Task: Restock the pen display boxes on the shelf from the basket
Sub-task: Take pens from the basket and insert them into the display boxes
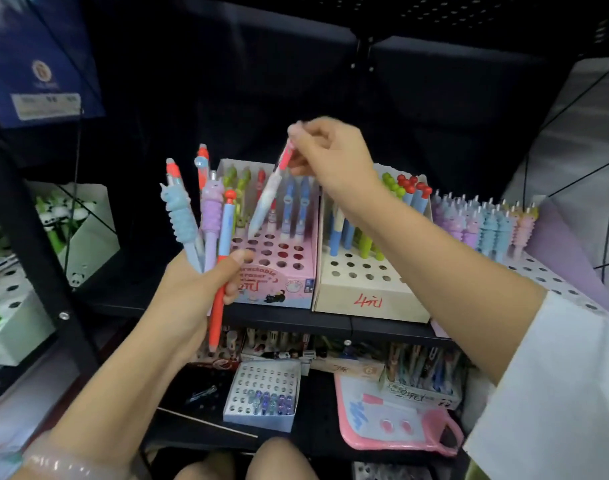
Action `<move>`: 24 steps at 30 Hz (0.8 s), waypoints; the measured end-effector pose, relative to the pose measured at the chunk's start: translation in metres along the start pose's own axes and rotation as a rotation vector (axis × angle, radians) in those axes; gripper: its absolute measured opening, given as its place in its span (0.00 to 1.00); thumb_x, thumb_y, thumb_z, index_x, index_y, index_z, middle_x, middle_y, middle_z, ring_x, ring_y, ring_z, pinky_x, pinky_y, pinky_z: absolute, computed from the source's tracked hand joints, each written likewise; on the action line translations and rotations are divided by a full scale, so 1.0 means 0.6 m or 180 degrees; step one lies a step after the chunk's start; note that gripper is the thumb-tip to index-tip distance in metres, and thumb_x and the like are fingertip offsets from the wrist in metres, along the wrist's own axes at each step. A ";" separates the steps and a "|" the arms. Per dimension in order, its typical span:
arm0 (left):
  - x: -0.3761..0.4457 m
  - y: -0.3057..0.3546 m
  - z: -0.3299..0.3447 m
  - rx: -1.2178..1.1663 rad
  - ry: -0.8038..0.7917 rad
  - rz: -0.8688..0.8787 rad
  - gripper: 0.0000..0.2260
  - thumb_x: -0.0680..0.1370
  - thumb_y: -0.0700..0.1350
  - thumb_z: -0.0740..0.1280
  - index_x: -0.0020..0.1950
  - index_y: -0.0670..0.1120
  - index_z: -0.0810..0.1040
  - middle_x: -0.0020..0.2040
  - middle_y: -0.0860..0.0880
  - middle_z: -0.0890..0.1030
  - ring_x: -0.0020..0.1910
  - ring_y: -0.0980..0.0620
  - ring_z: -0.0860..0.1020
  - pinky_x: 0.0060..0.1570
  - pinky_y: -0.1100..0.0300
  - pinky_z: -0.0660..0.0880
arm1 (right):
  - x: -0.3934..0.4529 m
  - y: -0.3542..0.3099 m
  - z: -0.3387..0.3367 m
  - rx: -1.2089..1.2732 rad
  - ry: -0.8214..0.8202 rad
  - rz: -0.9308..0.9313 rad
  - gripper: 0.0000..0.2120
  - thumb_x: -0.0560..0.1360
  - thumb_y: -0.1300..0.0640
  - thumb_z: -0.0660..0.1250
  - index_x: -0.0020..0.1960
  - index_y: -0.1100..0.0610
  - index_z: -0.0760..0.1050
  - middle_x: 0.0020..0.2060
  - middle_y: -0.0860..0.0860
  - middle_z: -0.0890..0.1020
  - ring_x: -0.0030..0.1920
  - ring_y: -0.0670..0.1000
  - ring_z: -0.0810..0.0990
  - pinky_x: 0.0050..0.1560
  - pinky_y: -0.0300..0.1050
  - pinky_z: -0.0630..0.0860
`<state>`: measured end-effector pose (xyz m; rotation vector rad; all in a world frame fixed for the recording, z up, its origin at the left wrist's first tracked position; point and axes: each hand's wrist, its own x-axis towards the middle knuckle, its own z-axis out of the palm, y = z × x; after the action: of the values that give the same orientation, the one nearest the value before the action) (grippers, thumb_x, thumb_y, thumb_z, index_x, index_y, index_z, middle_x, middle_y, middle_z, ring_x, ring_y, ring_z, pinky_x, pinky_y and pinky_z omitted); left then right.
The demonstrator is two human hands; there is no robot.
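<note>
My left hand (195, 292) grips a bunch of pens (206, 216) upright in front of the shelf, among them a blue and a purple ridged one and a long red one. My right hand (327, 154) pinches the red top of a white and pink pen (270, 192), held tilted with its tip just over the holes at the back left of the pink display box (279, 271). That box holds a few pens in its back rows, and many front holes are bare. No basket is in view.
A cream display box (365, 289) with blue and green pens stands right of the pink one. Further right a white box (545, 271) holds several pastel ridged pens. Panda pen boxes (78, 220) sit on the left. The lower shelf carries a small white box (261, 393) and a pink pouch (396, 414).
</note>
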<state>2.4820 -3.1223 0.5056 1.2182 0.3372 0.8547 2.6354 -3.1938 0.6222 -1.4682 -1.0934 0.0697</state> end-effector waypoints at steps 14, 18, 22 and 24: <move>0.009 0.007 -0.037 0.0222 0.0104 0.0121 0.02 0.75 0.40 0.67 0.42 0.43 0.75 0.29 0.51 0.74 0.25 0.56 0.69 0.25 0.66 0.68 | 0.077 0.054 0.074 -0.2842 -0.0692 -0.0112 0.14 0.76 0.50 0.65 0.51 0.62 0.76 0.46 0.57 0.81 0.48 0.57 0.79 0.48 0.51 0.77; 0.010 0.006 -0.039 0.0265 0.0096 0.0117 0.03 0.75 0.40 0.67 0.42 0.42 0.75 0.28 0.54 0.76 0.25 0.57 0.70 0.25 0.67 0.69 | 0.078 0.061 0.069 -0.3987 -0.0770 -0.0376 0.19 0.75 0.41 0.63 0.54 0.56 0.79 0.56 0.56 0.73 0.60 0.57 0.68 0.53 0.49 0.67; 0.005 0.008 -0.037 0.0230 0.0067 0.0129 0.03 0.75 0.41 0.67 0.42 0.44 0.76 0.29 0.53 0.77 0.25 0.57 0.71 0.25 0.67 0.69 | 0.065 0.064 0.068 -0.3943 -0.0930 -0.0230 0.19 0.76 0.42 0.61 0.57 0.55 0.77 0.60 0.55 0.71 0.62 0.57 0.66 0.60 0.52 0.64; 0.003 0.008 -0.036 0.0230 0.0041 0.0136 0.03 0.75 0.42 0.67 0.42 0.44 0.76 0.29 0.53 0.77 0.25 0.57 0.71 0.25 0.67 0.69 | 0.053 0.055 0.069 -0.3504 -0.0412 -0.0554 0.17 0.76 0.45 0.63 0.56 0.57 0.76 0.58 0.54 0.73 0.60 0.55 0.69 0.58 0.49 0.65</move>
<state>2.4674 -3.1059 0.5033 1.2911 0.3561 0.8939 2.6459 -3.1365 0.6023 -2.3327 -1.4492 -0.6659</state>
